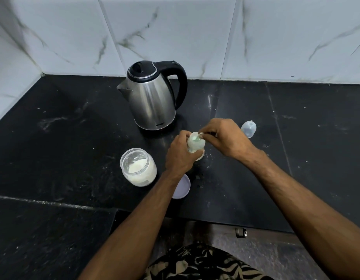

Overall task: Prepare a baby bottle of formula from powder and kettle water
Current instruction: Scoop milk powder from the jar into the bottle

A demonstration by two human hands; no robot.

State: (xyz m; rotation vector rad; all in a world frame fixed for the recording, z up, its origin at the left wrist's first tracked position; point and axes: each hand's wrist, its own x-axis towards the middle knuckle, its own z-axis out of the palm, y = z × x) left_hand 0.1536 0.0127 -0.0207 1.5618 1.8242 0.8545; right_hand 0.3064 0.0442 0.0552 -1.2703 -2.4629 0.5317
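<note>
Powder-dosing step, by the look of it. Left hand (180,156) wraps the baby bottle (195,146), upright on the black counter (53,138) before the kettle (152,98). Right hand (223,138) pinches a small scoop (201,135) at the bottle's mouth. Open formula jar (138,167) stands just left; its lid (182,187) and the bottle cap (248,128) lie apart. Next, probably: empty scoop cleanly, then kettle water. Kettle's base lettering unreadable.

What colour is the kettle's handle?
Black, seen in the head view: the kettle handle curves down the shiny steel body.
</note>
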